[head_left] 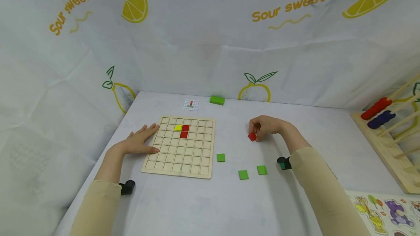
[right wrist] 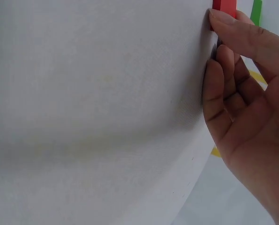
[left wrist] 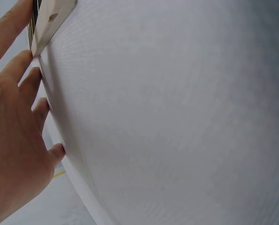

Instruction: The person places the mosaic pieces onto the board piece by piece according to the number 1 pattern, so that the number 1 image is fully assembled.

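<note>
My left hand point(head_left: 139, 142) lies with fingers spread, thumb and fingertips at the left edge of a wooden grid board point(head_left: 179, 174). A corner of that board shows at the top of the left wrist view, close to the fingers. Two red square tiles point(head_left: 184, 134) sit one above the other in the grid, with a yellow tile point(head_left: 177, 128) that has a slanted side to their left. Right of the board, my right hand point(head_left: 267, 126) pinches a red tile point(head_left: 252, 136) between thumb and fingers, low over the white cloth; its other fingers are curled in.
Green square tiles point(head_left: 243, 174) lie apart on the cloth, right of the board. Behind the board are a small pattern card point(head_left: 191, 105) and a green block point(head_left: 217, 100). A wooden bead frame point(head_left: 377, 148) stands far right, near a sheet of animal pictures point(head_left: 387, 210).
</note>
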Motion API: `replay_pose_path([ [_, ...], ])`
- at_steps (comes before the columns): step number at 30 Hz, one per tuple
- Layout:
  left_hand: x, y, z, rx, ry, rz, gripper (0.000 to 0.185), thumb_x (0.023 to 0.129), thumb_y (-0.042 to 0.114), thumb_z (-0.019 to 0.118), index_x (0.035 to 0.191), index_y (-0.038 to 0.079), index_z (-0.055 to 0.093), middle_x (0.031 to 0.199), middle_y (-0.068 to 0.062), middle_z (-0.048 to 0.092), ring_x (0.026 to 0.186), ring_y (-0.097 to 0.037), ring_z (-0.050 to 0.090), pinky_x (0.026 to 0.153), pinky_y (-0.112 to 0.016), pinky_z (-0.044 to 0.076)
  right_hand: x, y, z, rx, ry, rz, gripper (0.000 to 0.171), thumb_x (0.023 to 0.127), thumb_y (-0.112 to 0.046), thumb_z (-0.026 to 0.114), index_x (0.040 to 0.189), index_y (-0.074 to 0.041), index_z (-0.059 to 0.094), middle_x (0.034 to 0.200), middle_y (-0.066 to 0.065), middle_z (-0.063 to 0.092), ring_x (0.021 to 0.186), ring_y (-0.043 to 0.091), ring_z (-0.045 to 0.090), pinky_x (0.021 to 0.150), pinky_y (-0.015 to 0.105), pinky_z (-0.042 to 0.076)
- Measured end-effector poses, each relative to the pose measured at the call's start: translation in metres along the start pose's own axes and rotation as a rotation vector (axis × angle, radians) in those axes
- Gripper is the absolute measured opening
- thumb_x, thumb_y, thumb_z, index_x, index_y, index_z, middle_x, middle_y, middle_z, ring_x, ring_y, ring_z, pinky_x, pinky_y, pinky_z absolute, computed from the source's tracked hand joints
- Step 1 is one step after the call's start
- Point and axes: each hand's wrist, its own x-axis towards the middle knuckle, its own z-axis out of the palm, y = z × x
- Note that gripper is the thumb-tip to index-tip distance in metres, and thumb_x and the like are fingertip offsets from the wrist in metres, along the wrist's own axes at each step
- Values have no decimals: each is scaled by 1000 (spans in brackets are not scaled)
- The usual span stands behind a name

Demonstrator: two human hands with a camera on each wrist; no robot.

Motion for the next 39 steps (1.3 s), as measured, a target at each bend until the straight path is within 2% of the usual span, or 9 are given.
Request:
replay_pose_path([
  [9,-1,3,0,0,3,2,101,83,52,72,159,14,18,168,-16,10,154,-47,1,113,-79,-2,-1,-2,2,-29,77,-12,23,71,2,77,89,-3,63,82,4,60,77,16,52,69,27,43],
  [16,-2,1,0,-1,4,4,101,83,52,72,160,14,17,168,-16,10,154,-47,1,113,-79,-2,1,-6,2,-75,137,23,23,72,0,79,88,-5,64,86,6,63,77,16,54,68,26,45],
  [27,0,1,0,-3,-2,7,101,83,51,72,159,13,17,168,-16,10,154,-47,1,113,-79,-2,3,-9,1,-93,172,31,20,73,-4,80,86,-7,66,81,2,62,76,15,54,68,26,44],
  [32,-1,1,0,-4,-4,6,101,84,50,72,159,13,17,168,-17,10,154,-47,1,113,-79,-2,7,-10,2,-55,179,10,15,78,-6,77,90,-7,67,78,0,59,76,15,53,69,26,44],
  [39,-1,2,0,-10,-2,5,102,83,51,73,159,13,17,168,-17,10,154,-47,1,113,-79,-3,13,-19,7,52,201,-76,19,87,-7,68,104,-2,62,91,6,57,89,18,52,77,26,47],
])
